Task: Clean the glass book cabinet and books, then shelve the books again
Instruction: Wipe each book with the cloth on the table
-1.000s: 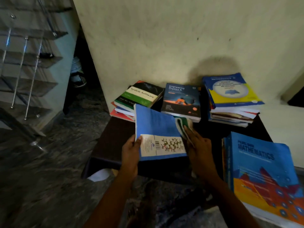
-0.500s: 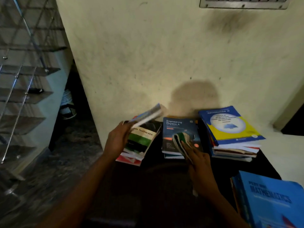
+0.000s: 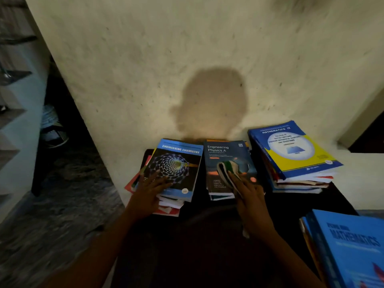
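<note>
Since wiping presumably follows, cloth (image 3: 227, 167) is gripped in right hand (image 3: 249, 197), while Engineering Chemistry book (image 3: 178, 161) is steadied beneath flat, unclenched left hand (image 3: 148, 191).

A pale, rough plaster wall (image 3: 187, 48) stands close behind the dark desk (image 3: 207, 246), and a rounded shadow (image 3: 212, 100) falls on it. To the left, a dark mottled floor (image 3: 62, 204) runs into a dim recess (image 3: 62, 121). To the right, a pale ledge (image 3: 363, 173) adjoins what may be a doorway (image 3: 372, 140).
</note>
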